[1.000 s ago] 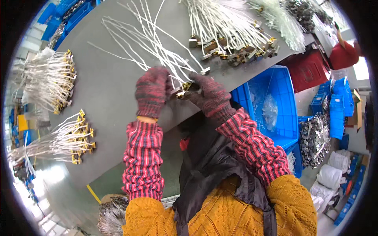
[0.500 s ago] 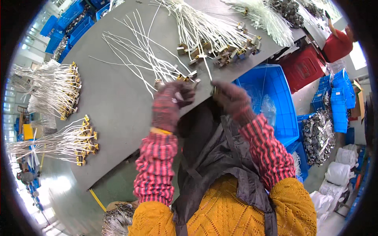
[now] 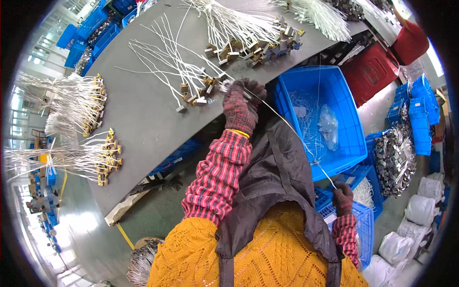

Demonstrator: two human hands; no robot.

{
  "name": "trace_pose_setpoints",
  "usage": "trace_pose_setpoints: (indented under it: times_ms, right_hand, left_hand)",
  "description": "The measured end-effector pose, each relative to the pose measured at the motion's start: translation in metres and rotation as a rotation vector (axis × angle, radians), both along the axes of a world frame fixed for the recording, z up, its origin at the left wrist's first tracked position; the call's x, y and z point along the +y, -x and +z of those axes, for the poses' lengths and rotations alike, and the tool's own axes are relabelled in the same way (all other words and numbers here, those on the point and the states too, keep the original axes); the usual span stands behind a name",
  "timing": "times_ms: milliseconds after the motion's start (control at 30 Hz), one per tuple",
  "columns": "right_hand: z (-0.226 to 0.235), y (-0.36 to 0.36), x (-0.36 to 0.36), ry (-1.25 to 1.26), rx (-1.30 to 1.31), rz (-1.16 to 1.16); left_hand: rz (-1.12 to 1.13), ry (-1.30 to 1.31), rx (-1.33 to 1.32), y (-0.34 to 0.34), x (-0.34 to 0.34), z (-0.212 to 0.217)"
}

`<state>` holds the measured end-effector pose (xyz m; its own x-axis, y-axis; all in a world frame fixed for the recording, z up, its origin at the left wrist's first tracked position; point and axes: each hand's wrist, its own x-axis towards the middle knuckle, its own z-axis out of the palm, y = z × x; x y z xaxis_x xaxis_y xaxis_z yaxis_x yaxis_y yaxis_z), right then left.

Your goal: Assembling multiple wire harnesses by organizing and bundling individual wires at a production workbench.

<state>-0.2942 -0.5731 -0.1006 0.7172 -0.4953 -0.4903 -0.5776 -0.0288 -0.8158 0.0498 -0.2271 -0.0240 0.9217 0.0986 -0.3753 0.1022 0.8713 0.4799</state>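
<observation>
A thin white wire (image 3: pixel 287 123) runs taut between my gloved hands, from the table's edge down to the lower right. My left hand (image 3: pixel 241 105) is closed around its upper part, beside small metal-and-white end pieces. Low on the right, my right hand (image 3: pixel 343 198) grips the wire's far end, its fingertips partly hidden. Just left of my left hand, several loose white wires (image 3: pixel 167 64) lie fanned out, with small brass and white blocks (image 3: pixel 193 91) on their near ends. A larger bundle of white wires (image 3: pixel 234 28) with similar blocks lies beyond.
The grey table (image 3: pixel 143 129) has a slanting near edge. Two wire bundles with brass-coloured ends, one farther (image 3: pixel 62 103) and one nearer (image 3: pixel 71 157), lie at its left. A blue crate (image 3: pixel 353 115) holding clear scraps stands right, beside a red stool (image 3: pixel 368 74) and another blue crate (image 3: pixel 366 229).
My right hand has swept down and right from the table edge, drawing the wire out long. My left hand has moved right, away from the loose wires' block ends.
</observation>
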Motion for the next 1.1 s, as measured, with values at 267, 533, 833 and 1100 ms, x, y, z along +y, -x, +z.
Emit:
trace_pose_setpoints:
  times_ms: [267,533,833,1100]
  right_hand:
    - [-0.043,0.080,-0.057,-0.067,0.034,-0.201]
    - [-0.058,0.085,-0.071,-0.056,0.015,-0.235]
    - [-0.051,0.051,-0.058,-0.010,0.021,-0.134]
    - [0.024,-0.170,0.153,-0.399,-0.421,0.230]
  left_hand:
    - [0.147,-0.142,-0.048,-0.028,0.051,0.016]
    - [0.175,-0.195,-0.019,-0.033,0.060,0.025]
    - [0.072,-0.205,-0.102,-0.017,0.051,0.027]
    - [-0.179,-0.479,-0.327,0.037,0.017,0.017]
